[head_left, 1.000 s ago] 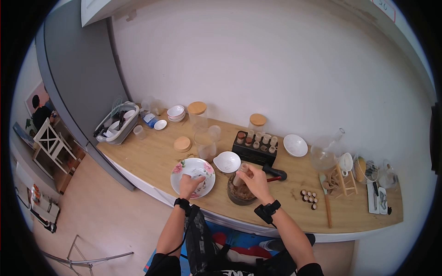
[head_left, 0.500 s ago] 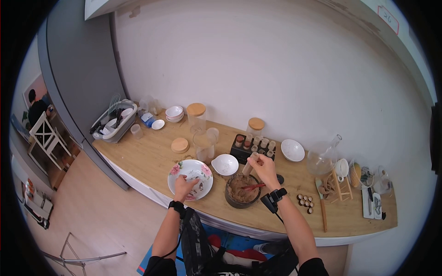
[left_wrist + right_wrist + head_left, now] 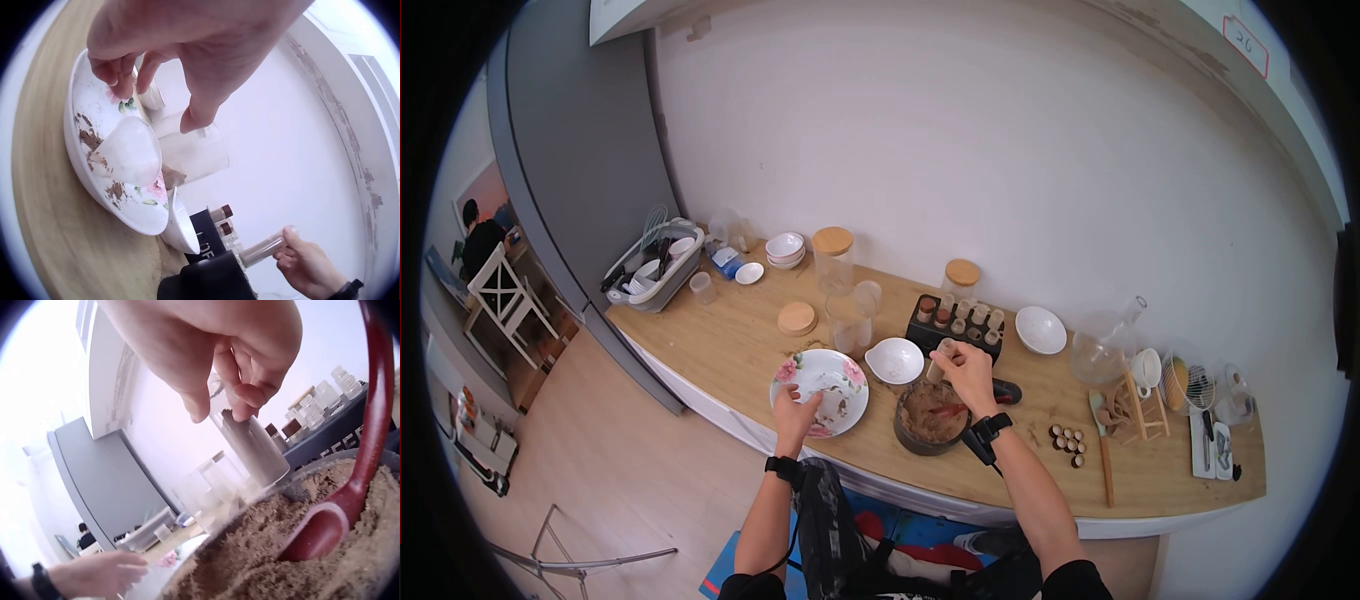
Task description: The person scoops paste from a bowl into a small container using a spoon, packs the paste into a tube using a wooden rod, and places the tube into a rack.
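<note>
My right hand pinches a clear glass tube near its neck, over the rim of a dark pot. Brown powder fills much of the tube. The pot holds more brown powder, with a dark red spoon stuck in it. My left hand hovers over a white flowered dish, fingers loosely bent and thumb apart, with nothing between them. Inside the dish lie a translucent funnel-like piece and scattered brown powder.
Behind the pot, a black rack holds several small glass tubes. A white spouted bowl and clear jars stand nearby. Several small corked caps and a wooden-handled spatula lie to the right. A utensil basket sits far left.
My right hand has raised the tube from down in the pot to above its rim, uncovering the powder and spoon. My left hand has shifted slightly toward the dish's left side.
</note>
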{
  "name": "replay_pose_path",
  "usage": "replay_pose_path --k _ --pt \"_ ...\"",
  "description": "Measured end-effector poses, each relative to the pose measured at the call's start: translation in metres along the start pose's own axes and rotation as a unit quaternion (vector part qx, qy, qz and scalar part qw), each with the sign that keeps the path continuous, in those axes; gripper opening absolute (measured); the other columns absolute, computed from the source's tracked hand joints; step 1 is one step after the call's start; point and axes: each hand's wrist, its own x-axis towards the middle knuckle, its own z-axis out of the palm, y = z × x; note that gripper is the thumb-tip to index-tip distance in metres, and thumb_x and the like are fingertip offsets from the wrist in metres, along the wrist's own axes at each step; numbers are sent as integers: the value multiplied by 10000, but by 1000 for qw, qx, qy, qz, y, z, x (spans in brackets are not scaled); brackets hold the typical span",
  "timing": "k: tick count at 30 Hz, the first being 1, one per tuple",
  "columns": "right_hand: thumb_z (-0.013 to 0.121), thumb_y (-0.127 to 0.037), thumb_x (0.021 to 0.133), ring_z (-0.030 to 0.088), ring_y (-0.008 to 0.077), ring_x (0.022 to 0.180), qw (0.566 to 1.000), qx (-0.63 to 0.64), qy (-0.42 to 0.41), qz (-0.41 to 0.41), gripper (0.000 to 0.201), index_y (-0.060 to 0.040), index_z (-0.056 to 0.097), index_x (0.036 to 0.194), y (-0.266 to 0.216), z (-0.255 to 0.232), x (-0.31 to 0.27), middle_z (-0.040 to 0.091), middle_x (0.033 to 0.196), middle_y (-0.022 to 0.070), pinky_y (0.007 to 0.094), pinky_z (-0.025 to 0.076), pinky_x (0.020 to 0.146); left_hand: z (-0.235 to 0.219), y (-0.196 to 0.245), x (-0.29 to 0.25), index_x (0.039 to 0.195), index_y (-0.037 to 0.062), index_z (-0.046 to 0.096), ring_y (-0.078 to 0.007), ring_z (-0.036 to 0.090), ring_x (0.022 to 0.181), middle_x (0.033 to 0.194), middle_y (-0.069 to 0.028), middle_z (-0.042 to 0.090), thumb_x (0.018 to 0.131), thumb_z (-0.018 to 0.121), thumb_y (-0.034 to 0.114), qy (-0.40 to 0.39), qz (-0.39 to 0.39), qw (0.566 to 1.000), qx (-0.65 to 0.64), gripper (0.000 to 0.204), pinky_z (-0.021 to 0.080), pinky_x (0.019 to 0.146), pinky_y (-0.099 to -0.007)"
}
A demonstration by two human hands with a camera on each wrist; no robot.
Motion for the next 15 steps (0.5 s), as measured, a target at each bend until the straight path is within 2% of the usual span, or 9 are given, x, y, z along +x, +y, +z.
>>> replay_pose_path --k 2,3,5,12,15 --pt "736 -249 760 609 157 631 999 -12 -3 -39 350 47 650 927 2 2 -2 642 728 138 287 487 607 -6 16 -14 1015 -54 556 -198 564 785 865 -129 585 695 757 244 16 0 999 -50 481 478 695 -321" --pt "736 -249 760 609 157 631 999 -11 -1 -41 350 47 650 927 2 4 0 642 728 138 287 487 607 -8 23 -18 1015 -54 556 -198 564 785 865 -129 585 695 757 244 17 4 999 -50 481 478 695 -321" --pt "743 -254 754 613 158 635 1000 4 -4 -26 353 49 654 911 5 5 -1 643 712 137 288 486 604 -8 30 -31 977 -25 569 -145 524 717 816 -80 566 719 726 192 26 33 997 -68 372 464 656 -284" --pt "736 -280 758 613 154 633 999 -16 -27 -3 367 61 655 868 4 -3 4 645 708 138 285 477 590 -6 57 -51 915 -6 591 -106 511 661 765 -46 558 733 685 121 -3 26 991 -132 241 450 602 -248" --pt "726 -286 768 613 149 640 1000 -12 -1 0 375 65 650 872 3 -3 3 637 699 134 285 476 592 -5 55 -51 897 -5 593 -93 505 642 739 -35 554 736 671 97 -22 19 989 -143 206 446 588 -237"
